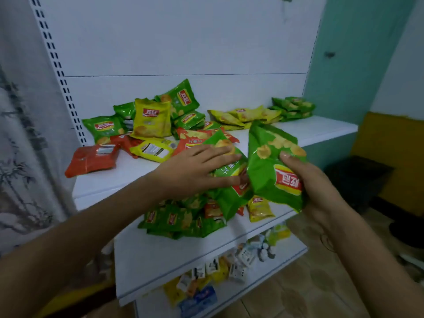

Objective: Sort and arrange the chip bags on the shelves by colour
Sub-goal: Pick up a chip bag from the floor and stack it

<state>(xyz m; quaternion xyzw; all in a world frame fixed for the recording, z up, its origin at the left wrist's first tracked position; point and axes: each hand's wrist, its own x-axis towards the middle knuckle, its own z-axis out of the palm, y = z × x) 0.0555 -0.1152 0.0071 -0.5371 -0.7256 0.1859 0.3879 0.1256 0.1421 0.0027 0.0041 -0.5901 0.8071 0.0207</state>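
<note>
The left hand [195, 173] reaches in from the left, fingers laid nearly straight across the top of the first green bag [226, 203] and thumb pressed beneath, pinching it. Just to its right, the right hand [319, 189] clasps the second green bag [268, 175] by its lower edge, thumb on the front; the two bags touch. Directly below both grips, green bags [174, 221] and a yellow bag [259, 208] lie on the middle shelf [160, 255], whose front left stretch is bare. Beyond the left grip, a mixed heap [151, 125] crowds the upper shelf [137, 177]. Beyond the right grip sit a yellow stack [247, 114] and a green stack [293, 107], with open shelf in front of them.
</note>
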